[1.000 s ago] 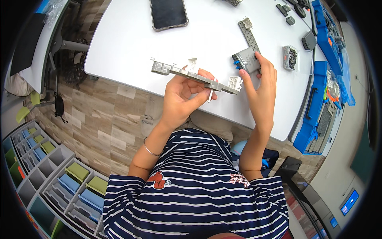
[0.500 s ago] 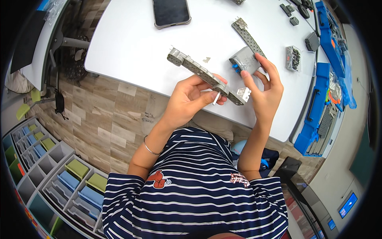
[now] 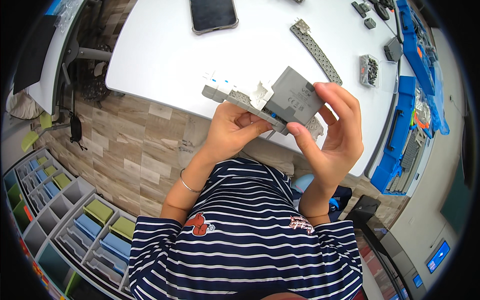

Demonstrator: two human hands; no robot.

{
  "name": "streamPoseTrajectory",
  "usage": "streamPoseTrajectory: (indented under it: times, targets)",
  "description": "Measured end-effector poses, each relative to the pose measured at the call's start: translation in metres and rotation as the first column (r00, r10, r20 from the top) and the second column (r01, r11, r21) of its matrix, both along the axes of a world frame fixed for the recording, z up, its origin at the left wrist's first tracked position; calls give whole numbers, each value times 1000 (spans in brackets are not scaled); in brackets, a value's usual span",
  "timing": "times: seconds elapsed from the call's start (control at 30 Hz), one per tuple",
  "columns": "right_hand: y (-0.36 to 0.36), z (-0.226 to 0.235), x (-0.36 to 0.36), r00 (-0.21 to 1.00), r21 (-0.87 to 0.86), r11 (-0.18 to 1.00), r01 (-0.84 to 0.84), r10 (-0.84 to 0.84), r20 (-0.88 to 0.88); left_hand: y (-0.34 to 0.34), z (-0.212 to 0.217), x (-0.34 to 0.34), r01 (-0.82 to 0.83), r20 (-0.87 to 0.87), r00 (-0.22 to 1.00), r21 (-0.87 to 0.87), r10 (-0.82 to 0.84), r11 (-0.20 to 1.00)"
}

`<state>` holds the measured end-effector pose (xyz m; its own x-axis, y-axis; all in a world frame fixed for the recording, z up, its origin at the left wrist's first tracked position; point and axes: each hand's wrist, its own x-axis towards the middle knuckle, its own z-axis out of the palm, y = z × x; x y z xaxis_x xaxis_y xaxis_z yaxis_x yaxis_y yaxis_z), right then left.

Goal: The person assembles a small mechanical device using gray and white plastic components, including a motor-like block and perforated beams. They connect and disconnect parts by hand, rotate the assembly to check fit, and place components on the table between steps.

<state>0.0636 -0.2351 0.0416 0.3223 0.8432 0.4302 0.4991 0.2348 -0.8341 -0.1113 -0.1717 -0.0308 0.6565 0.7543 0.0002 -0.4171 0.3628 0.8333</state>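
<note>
Left hand (image 3: 232, 131) has the grey beam assembly (image 3: 241, 100) pinched between thumb and curled fingers. Right hand (image 3: 336, 137) is half open, thumb and fingertips on the edges of the grey block (image 3: 299, 92). Both parts are up around the near edge of the tabletop (image 3: 160, 55), so a slip of that light grip could send the block floorward imo. Can't tell if the blue pin (image 3: 273, 115) lines up; forcing it crooked might jam it.

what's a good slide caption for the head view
Left hand holding a perforated beam, right hand gripping a grey block beside it.
</note>
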Motion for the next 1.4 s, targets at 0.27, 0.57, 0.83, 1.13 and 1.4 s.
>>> streamPoseTrajectory:
  times: [0.27, 0.57, 0.83, 1.13, 1.4]
  targets:
    - [-4, -3, -7, 1000, 48, 999, -11, 10, 26, -1, -9, -4, -58, 66, 996, 38, 56, 998]
    - [-1, 4, -1, 982, -41, 987, -157, 151, -114, -8, -7, -10, -21, -136, 990, 46, 27, 999]
    - [-1, 1, 12, 899, -35, 944, -328, 300, -320, -8, -1, -10, 40, -238, 971, 67, -23, 997]
    - [0, -6, 22, 908, -14, 913, -407, 403, -116, -8, 2, -2, -37, -236, 970, 116, 64, 993]
    - [-4, -11, 12, 905, 1, 921, -389, 382, -185, 1, 1, 2, -20, -88, 995, 205, 38, 979]
